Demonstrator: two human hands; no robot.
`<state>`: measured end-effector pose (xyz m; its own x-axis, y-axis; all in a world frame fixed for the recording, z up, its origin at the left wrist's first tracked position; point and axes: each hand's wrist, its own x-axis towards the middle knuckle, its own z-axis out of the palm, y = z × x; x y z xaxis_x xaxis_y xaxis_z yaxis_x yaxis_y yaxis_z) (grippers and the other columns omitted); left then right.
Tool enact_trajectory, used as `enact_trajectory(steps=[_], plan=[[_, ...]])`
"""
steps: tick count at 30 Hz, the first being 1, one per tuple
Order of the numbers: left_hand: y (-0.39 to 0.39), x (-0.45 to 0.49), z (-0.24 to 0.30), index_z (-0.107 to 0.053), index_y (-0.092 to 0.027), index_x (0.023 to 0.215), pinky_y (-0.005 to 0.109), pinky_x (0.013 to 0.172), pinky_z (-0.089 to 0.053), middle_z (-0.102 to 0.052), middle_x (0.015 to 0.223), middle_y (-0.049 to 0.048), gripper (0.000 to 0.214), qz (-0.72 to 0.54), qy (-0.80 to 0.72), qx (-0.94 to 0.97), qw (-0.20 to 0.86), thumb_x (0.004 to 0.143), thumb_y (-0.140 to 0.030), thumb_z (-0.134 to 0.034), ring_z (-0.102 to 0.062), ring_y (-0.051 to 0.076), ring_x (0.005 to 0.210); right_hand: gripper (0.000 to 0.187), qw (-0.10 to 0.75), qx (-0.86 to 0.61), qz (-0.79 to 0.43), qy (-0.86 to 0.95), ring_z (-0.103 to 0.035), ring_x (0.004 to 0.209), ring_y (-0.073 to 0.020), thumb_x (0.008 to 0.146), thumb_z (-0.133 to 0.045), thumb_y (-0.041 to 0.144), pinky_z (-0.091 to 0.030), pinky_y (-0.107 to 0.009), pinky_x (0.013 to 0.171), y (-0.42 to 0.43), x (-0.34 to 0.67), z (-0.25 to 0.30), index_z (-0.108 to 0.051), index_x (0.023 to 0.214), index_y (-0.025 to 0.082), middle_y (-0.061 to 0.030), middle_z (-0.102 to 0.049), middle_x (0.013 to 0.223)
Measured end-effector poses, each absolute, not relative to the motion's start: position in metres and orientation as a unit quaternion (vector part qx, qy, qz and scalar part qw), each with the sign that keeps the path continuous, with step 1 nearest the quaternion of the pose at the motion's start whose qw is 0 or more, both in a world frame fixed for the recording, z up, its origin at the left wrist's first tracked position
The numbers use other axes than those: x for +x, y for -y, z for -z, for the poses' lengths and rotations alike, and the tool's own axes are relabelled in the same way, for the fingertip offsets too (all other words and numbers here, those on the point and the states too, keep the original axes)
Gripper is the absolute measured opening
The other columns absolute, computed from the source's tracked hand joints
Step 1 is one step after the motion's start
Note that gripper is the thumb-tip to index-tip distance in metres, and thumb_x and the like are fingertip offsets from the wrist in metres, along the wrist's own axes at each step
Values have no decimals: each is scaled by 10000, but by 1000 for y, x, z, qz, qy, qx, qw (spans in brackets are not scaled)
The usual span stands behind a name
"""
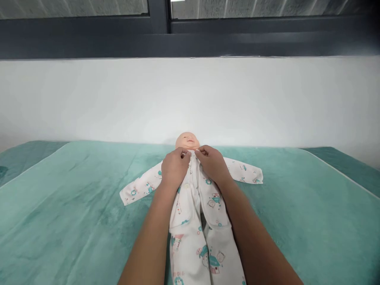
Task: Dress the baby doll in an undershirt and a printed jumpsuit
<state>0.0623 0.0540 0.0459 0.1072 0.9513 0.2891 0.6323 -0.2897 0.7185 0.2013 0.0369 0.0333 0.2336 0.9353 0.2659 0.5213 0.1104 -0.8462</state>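
Observation:
A baby doll point(187, 140) lies on its back, its head toward the wall. It wears a white printed baby jacket point(213, 198) with both sleeves spread out sideways, above matching white trousers point(190, 253). My left hand point(175, 166) pinches the jacket's collar edge just under the doll's chin. Opposite it, my right hand point(212, 163) has thumb and fingers closed on the other collar edge. Between my hands the front edges run down close together, and lower down they part. My fingers partly hide the neckline.
The doll rests on a green plush blanket point(74, 206) spread over the bed. Darker green cloth point(344, 166) shows at the far right and far left corners. A white wall point(118, 99) stands behind, below a dark window frame point(237, 43).

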Motion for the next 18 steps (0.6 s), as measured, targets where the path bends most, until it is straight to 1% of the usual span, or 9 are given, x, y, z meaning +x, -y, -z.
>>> enact_trajectory(steps=[3,5,7,10,12,14,18], plan=[[-59,64,-45,-647,-212,734,312,678,-420,-696,800,55,155,-391,-550,713,190,837,-264,-544,-590,205,720,170,502,-604,-260,562,-536,694,-161,790,-551,349,-381,-282,657,-36,202,-34,-625,718,213,10,-637,721],[-59,64,-45,-638,-201,718,317,713,-429,-690,795,56,158,-418,-533,707,202,834,-248,-541,-587,202,736,162,516,-608,-265,543,-550,709,-168,770,-573,345,-384,-286,666,-35,202,-36,-646,710,214,11,-645,713],[-57,63,-49,-649,-192,726,308,723,-435,-685,769,40,148,-455,-521,677,252,823,-238,-547,-584,187,729,155,527,-613,-267,525,-562,712,-172,759,-590,340,-393,-290,674,-33,201,-38,-673,720,215,11,-654,703],[-53,63,-56,-671,-179,730,281,679,-440,-674,715,11,132,-502,-499,600,372,796,-256,-586,-566,153,663,150,555,-594,-285,508,-586,734,-179,750,-617,341,-424,-297,698,-31,201,-40,-701,745,217,5,-683,741],[-50,63,-59,-678,-172,721,270,652,-440,-671,693,5,120,-510,-481,567,433,775,-257,-614,-556,138,628,158,577,-570,-300,502,-604,759,-183,750,-634,352,-444,-300,717,-31,200,-40,-712,765,216,-3,-701,780],[-49,64,-59,-685,-167,715,268,654,-445,-681,697,9,96,-501,-472,567,453,756,-233,-629,-567,138,634,162,589,-552,-315,498,-617,778,-185,751,-643,354,-456,-301,731,-31,200,-38,-718,778,213,-9,-711,804],[-51,66,-53,-693,-167,736,270,706,-458,-711,753,20,57,-484,-465,596,441,732,-194,-643,-610,154,717,145,594,-527,-334,508,-624,791,-183,748,-649,328,-460,-297,743,-33,201,-33,-720,780,206,-10,-714,801]])
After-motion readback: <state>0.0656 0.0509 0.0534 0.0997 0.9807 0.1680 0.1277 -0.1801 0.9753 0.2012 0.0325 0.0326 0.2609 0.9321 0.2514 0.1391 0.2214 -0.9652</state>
